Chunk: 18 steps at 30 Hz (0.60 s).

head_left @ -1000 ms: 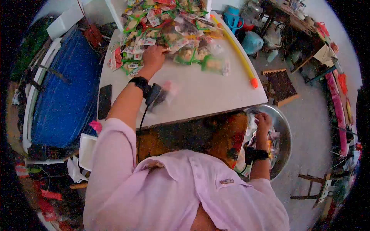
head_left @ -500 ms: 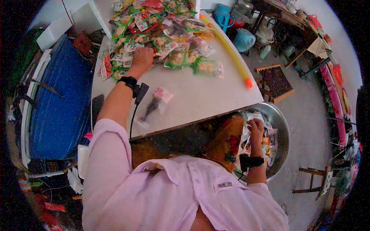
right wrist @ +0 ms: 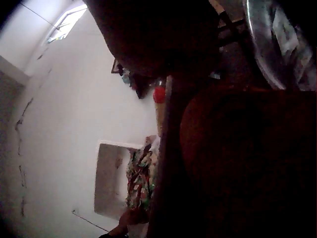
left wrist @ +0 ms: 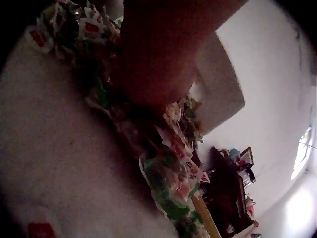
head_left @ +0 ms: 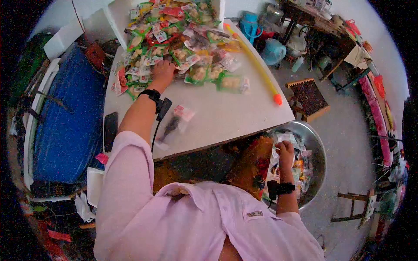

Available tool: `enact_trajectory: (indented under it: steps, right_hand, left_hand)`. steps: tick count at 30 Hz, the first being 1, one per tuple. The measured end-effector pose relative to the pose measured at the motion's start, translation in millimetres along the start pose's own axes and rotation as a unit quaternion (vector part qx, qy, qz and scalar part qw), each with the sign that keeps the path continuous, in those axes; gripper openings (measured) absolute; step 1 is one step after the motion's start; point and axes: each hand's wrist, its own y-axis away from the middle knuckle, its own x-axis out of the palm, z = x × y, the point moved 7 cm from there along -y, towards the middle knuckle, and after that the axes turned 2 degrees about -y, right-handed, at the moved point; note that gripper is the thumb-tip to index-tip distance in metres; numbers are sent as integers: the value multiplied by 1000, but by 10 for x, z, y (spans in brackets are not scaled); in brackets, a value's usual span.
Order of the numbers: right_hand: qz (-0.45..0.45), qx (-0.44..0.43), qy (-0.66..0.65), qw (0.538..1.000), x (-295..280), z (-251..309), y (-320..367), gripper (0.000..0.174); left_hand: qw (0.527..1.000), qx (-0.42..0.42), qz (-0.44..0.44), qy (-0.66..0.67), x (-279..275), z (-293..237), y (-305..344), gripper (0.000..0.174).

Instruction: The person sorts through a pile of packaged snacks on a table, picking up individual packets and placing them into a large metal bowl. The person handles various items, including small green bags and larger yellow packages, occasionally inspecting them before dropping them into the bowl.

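Packet heap edge (head_left: 198, 76) meets left hand (head_left: 163, 73).

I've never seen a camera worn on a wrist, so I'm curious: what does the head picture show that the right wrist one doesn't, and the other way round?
Only the head view shows the dark phone and a packet lying by itself.

Only the right wrist view shows the bright window and the cracks in the wall.

Both show the pile of packets, the left hand, the yellow tube and the metal basin, though the wrist picture is much darker.
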Motion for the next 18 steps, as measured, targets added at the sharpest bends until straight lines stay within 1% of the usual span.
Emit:
enact_trajectory:
  steps: [1,4,7,10,13,15,16,17,18]
  right_hand:
    - [23,-11,36,999,-69,-67,-54,16]
    - [-5,-5,12,1000,-151,-139,-62,18]
    - [8,-28,7,1000,-101,-57,-41,16]
    - [37,-46,4,998,7,80,-9,18]
    - [41,-45,-28,998,36,1,-18,17]
    - [47,-42,-38,997,50,-57,-35,16]
    - [53,-47,-38,997,61,-48,-18,15]
    - [58,-51,-38,996,70,-36,2,14]
    - [62,-56,-38,996,81,-17,23,13]
  left_hand:
    - [1000,13,-6,-3,-2,-18,3,10]
    - [995,17,92,13,56,17,-10,10]
    - [998,36,26,41,-65,50,122,9]
    - [993,1,81,89,-92,28,229,8]
    - [992,79,0,93,-319,-180,422,7]
    - [993,77,1,87,-369,-304,554,8]
    - [994,76,3,84,-514,-409,583,10]
    - [976,56,205,39,-374,-483,609,13]
    - [987,86,114,78,-503,-539,659,14]
